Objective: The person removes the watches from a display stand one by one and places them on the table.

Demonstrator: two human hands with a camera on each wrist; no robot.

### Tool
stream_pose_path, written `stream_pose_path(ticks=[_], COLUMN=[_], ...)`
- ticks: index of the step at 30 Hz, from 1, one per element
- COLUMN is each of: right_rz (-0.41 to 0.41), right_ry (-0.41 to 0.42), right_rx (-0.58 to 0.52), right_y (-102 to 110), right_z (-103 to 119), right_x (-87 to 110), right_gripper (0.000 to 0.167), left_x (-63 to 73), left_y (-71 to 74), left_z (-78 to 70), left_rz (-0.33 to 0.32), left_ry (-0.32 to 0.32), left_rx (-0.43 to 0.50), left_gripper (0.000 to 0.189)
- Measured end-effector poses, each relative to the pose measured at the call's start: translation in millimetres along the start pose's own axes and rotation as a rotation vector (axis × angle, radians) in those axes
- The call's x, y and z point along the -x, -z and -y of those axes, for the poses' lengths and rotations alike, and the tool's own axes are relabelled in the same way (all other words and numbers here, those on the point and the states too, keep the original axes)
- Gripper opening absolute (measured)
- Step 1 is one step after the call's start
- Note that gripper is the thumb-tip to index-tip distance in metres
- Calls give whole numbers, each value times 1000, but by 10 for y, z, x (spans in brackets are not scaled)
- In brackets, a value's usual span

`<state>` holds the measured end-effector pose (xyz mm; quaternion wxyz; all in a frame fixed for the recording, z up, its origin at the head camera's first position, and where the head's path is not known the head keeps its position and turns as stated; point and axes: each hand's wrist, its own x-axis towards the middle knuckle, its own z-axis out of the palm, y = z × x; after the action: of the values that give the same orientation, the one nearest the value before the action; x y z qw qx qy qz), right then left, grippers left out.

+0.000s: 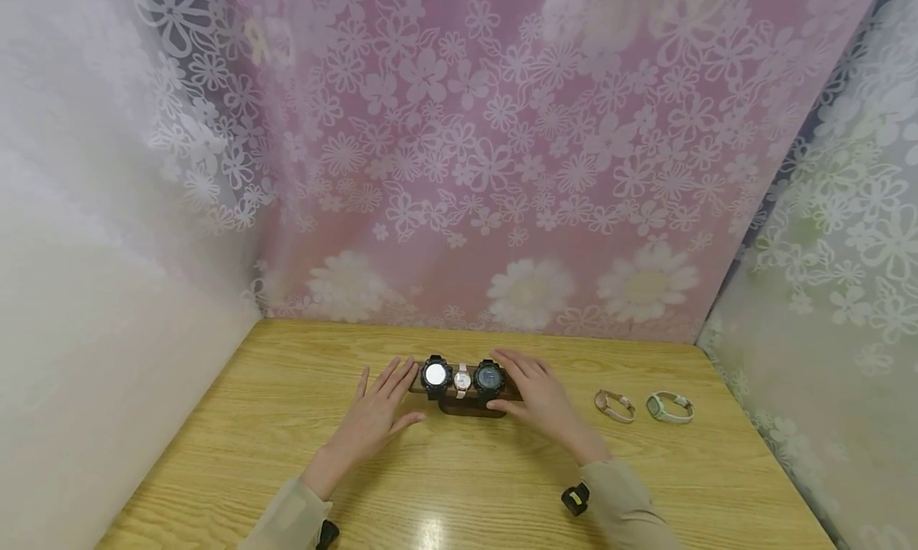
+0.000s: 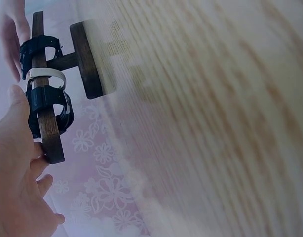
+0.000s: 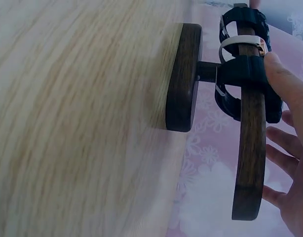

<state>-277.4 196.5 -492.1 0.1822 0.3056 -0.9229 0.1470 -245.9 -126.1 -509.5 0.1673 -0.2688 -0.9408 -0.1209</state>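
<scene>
While a dark-brown wooden T-shaped stand (image 1: 466,408) is flanked at both ends, the left hand (image 1: 374,417) and right hand (image 1: 539,400) are loosely spread.

I see light shining on the table (image 1: 430,486) in front of the watch stand (image 1: 466,409). One watch (image 1: 435,374) on the stand glares white.

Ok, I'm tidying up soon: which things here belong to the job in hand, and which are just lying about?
Job in hand:
wooden stand
left black watch
right black watch
white-strapped watch between them
left hand
right hand

Apparently lying about:
loose pinkish watch
pale green watch beside it
</scene>
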Motion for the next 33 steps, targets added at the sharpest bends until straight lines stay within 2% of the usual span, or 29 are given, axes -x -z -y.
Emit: stream_pose_path(ticks=[5,9,16,20,25,33], right_rz=[26,8,-40,-29,24,31], right_ry=[3,21,28,-10,-64,-85], right_rx=[49,76,17,-37,-60,-61], right_y=[-33,-55,-70,-38,26,58], right_z=[53,74,67,46,7,-79], right_x=[-44,-55,-60,-49,-21,44], right_gripper=[83,79,74,72,72,73], left_x=[3,-2,1,-2,-1,-1], left_y=[-12,-17,15,13,10,13], left_z=[3,3,-13,-10,-1,-6], left_rz=[-21,-18,-5,-8,4,9], left_ry=[-8,-10,3,3,10,15], left_rx=[10,2,4,-1,14,11], left_gripper=[82,82,82,81,82,81])
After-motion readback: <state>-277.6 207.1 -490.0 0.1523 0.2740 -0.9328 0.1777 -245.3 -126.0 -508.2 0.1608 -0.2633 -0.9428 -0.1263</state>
